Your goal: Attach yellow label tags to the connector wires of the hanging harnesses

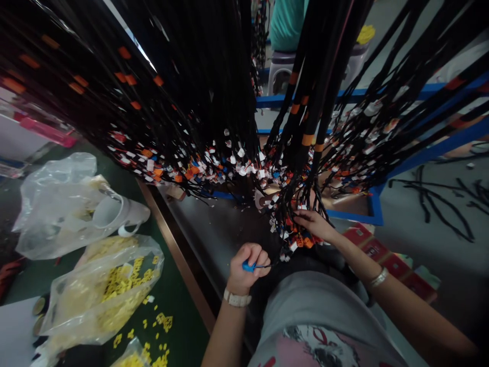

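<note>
Many black wire harnesses (214, 102) hang from above, their ends tipped with small white, orange and red connectors. My left hand (247, 265) is closed around a small blue connector (249, 266) with a thin black wire running right from it. My right hand (314, 224) reaches into the lower ends of a hanging wire bundle (301, 153), its fingers curled among orange and white connectors (298, 239). Both wrists wear bands.
On the green table at left lie clear plastic bags of small yellow parts (114, 290) and a bag holding a white cup (114, 214). A blue metal frame (376, 209) stands to the right. Loose black wires (439, 199) lie on the floor. Another person sits on a stool (282, 66) beyond.
</note>
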{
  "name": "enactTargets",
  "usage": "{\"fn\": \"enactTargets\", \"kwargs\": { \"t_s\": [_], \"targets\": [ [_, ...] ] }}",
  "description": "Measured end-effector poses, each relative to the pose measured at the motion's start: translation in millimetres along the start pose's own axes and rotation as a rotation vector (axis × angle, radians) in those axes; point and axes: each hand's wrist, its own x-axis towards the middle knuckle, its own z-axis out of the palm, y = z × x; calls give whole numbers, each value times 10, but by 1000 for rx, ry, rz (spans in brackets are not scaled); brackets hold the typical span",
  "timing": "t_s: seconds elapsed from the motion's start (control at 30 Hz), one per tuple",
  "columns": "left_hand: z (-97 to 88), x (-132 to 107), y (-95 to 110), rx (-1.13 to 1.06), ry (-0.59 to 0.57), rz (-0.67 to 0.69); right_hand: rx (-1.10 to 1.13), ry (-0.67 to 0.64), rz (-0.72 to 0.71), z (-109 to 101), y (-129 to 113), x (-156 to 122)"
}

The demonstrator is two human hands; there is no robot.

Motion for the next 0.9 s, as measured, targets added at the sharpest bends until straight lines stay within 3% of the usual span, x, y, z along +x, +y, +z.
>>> {"fn": "enactTargets", "kwargs": {
  "t_s": [0.13, 0.4, 0.6, 0.8, 0.9],
  "targets": [
    [18, 1, 7, 14, 24, 9, -32, 6, 55, -65, -65, -42],
    [10, 7, 26, 3, 57, 48, -307, 52, 69, -187, -42, -110],
    [25, 34, 28, 13, 131, 47, -110, -228, 130, -293, -237, -284],
    [59, 41, 45, -6, 210, 57, -584, -145, 223, -301, -308, -432],
    [68, 42, 47, -12, 233, 60, -705, -72, 249, -222, -301, -479]
  ]
}}
